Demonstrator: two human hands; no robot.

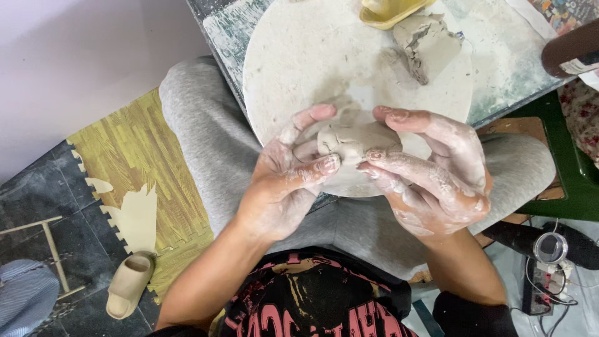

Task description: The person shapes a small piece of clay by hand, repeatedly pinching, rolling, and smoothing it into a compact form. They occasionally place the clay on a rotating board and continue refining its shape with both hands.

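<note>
both hands closed around a lump of clay

while the person sits with grey-trousered knees under the counter edge, the far left of the view shows a beige slipper point(128, 285) lying on the yellow foam floor mat point(140, 168), well apart from the work. moving right, the left hand point(284, 181), dusted with dry clay, cups the near left side of a grey clay lump point(352, 138); its grip is curled partly shut, thumb pressed on the front of the lump and fingers wrapped behind it. the lump sits between both hands, just above the near rim of a round white board point(299, 56) that rests on the counter point(499, 81). further right, the right hand point(437, 175) closes on the lump's other side, its fingertips touching the clay's front edge and its upper fingers arched over the top, so this grip too is partly shut on the clay. beyond the hands, on the board's far side, a larger wedge of raw clay point(427, 43) lies just beside a yellow dish point(390, 12). at the far right edge a dark brown cylinder point(571, 50) rests on the counter, near the corner.
</note>
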